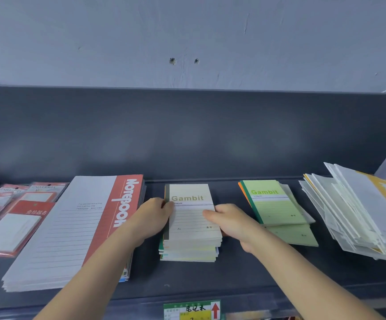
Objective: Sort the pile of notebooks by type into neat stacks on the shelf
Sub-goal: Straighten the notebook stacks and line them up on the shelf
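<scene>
— Why both hands on it?
— Squaring it. Left hand [157, 210] presses the beige stack [190, 224] at nine o'clock, right hand [227, 219] curls round three o'clock; both closed on it, mid-shelf [187, 282].
— And beyond?
— Green stack [277, 209] at three, loose pile [358, 215] further, unsorted.

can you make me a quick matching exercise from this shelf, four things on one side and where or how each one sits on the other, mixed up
Things
1. red-edged Notebook stack
2. beige Gambit stack
3. green Gambit notebooks
4. white and yellow pile

Places or states
A. far right, fanned out untidily
B. left of centre, largest covers
C. centre, held on both sides by the left hand and right hand
D. right of centre, no hand on them

Pairs: 1-B, 2-C, 3-D, 4-A
</scene>
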`<state>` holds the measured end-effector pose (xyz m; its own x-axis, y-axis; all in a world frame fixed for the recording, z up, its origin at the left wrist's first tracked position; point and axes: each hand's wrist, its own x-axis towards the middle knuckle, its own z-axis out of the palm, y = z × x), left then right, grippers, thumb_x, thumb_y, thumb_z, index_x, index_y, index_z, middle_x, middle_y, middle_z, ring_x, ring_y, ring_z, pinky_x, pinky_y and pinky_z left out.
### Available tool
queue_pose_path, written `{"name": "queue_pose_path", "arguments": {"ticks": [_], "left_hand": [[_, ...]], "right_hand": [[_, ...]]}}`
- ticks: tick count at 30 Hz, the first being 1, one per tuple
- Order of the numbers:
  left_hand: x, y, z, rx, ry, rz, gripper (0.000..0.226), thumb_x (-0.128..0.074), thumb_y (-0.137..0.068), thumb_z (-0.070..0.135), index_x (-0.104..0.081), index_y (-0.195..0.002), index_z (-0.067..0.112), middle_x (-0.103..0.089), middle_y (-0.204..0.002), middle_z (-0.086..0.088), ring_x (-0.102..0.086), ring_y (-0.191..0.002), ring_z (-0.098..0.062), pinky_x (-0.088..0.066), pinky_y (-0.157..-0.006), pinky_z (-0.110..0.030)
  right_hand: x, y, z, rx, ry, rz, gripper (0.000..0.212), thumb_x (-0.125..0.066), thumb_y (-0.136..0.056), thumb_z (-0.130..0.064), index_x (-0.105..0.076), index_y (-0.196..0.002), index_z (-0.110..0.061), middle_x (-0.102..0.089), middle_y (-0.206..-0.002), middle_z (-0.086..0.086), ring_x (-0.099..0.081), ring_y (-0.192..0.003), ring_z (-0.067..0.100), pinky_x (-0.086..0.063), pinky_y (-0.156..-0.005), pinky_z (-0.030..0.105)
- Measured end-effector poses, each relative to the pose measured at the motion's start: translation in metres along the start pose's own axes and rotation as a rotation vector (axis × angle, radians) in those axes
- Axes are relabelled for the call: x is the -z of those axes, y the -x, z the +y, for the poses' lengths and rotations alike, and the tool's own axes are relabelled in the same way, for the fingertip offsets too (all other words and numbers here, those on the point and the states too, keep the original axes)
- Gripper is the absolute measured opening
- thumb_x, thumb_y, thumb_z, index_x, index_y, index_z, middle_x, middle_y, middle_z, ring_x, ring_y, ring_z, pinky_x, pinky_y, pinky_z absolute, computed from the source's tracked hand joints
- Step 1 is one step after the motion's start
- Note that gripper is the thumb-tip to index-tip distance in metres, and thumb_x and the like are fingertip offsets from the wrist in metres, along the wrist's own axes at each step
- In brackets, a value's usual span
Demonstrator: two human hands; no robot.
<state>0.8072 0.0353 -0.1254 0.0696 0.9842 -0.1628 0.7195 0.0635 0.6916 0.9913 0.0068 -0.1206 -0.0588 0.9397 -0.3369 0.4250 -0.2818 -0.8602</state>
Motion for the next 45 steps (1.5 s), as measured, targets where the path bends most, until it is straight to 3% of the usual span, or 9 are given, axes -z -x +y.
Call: {"name": "queue_pose_path", "arguments": {"ticks": [5,14,18,22,28,32,39,43,45], "left_hand": [[-0.014,0.002,0.0,0.004,-0.025,0.046,0.045,-0.031,-0.101,0.042,-0.053,-0.09,0.005,-0.059,-0.085,-0.007,-0.057,-0.079,-0.026,-0.041,-0.07,-0.031],[-0.013,0.004,0.002,0.01,-0.034,0.092,0.038,-0.036,-0.1,0.041,-0.051,-0.09,0.007,-0.059,-0.083,-0.004,-0.054,-0.073,-0.019,-0.038,-0.061,-0.031],[-0.005,0.007,0.019,-0.07,-0.173,0.18,0.037,-0.046,-0.098,0.037,-0.046,-0.116,0.005,-0.057,-0.121,-0.012,-0.054,-0.106,-0.029,-0.039,-0.08,-0.035],[-0.009,0.01,0.045,-0.256,-0.35,0.18,0.059,-0.046,-0.098,0.039,-0.031,-0.149,0.011,-0.024,-0.159,-0.003,-0.023,-0.145,-0.02,-0.024,-0.115,-0.035],[-0.044,0.015,0.098,-0.456,-0.39,0.018,0.045,-0.049,-0.098,0.034,-0.047,-0.139,0.016,-0.048,-0.144,-0.001,-0.044,-0.13,-0.02,-0.035,-0.102,-0.026],[-0.073,0.002,0.131,-0.367,-0.221,-0.213,0.025,-0.051,-0.096,0.03,-0.062,-0.115,0.018,-0.065,-0.105,-0.006,-0.058,-0.099,-0.022,-0.047,-0.088,-0.032],[-0.11,-0.023,0.149,-0.117,-0.208,-0.325,0.03,-0.05,-0.093,0.019,-0.059,-0.119,0.006,-0.063,-0.122,-0.009,-0.059,-0.11,-0.026,-0.046,-0.088,-0.031],[-0.116,-0.027,0.149,-0.062,-0.148,-0.307,0.008,-0.051,-0.094,0.014,-0.048,-0.086,0.013,-0.055,-0.093,-0.001,-0.05,-0.091,-0.021,-0.04,-0.076,-0.026],[-0.115,-0.026,0.148,-0.051,-0.154,-0.292,0.021,-0.049,-0.095,0.012,-0.04,-0.076,0.015,-0.051,-0.092,-0.002,-0.049,-0.09,-0.022,-0.04,-0.075,-0.026]], "right_hand": [[-0.007,0.003,-0.001,0.011,0.075,0.045,0.038,-0.042,-0.094,-0.022,-0.033,-0.058,-0.026,-0.034,-0.075,-0.004,-0.035,-0.06,0.008,-0.029,-0.052,0.021],[0.005,0.004,0.002,0.039,-0.011,-0.026,0.016,-0.049,-0.094,-0.024,-0.063,-0.097,-0.015,-0.062,-0.109,-0.006,-0.054,-0.103,0.015,-0.038,-0.079,0.025],[0.053,0.001,0.009,0.064,0.156,0.272,0.025,-0.053,-0.092,-0.032,-0.056,-0.11,-0.015,-0.052,-0.112,0.0,-0.05,-0.101,0.015,-0.039,-0.084,0.033],[0.115,-0.012,0.041,-0.103,0.506,0.511,0.05,-0.057,-0.085,-0.04,-0.051,-0.125,-0.01,-0.053,-0.13,0.008,-0.046,-0.123,0.027,-0.038,-0.096,0.033],[0.135,-0.024,0.078,-0.25,0.412,0.448,0.075,-0.066,-0.072,-0.061,-0.051,-0.126,-0.011,-0.056,-0.126,0.005,-0.051,-0.119,0.028,-0.044,-0.098,0.039],[0.137,-0.027,0.077,-0.247,0.415,0.426,0.08,-0.066,-0.071,-0.063,-0.05,-0.128,-0.01,-0.058,-0.124,0.005,-0.056,-0.114,0.025,-0.047,-0.089,0.034],[0.136,-0.025,0.075,-0.245,0.422,0.437,0.089,-0.069,-0.065,-0.066,-0.046,-0.128,-0.007,-0.057,-0.124,0.004,-0.055,-0.115,0.025,-0.048,-0.092,0.036],[0.139,-0.021,0.07,-0.247,0.102,0.431,0.04,-0.083,-0.069,-0.033,-0.053,-0.086,-0.014,-0.057,-0.088,-0.004,-0.057,-0.094,0.021,-0.049,-0.08,0.032],[0.142,-0.021,0.069,-0.278,-0.084,0.389,0.043,-0.087,-0.065,-0.022,-0.047,-0.081,-0.013,-0.056,-0.085,-0.001,-0.059,-0.093,0.024,-0.052,-0.081,0.036]]}}
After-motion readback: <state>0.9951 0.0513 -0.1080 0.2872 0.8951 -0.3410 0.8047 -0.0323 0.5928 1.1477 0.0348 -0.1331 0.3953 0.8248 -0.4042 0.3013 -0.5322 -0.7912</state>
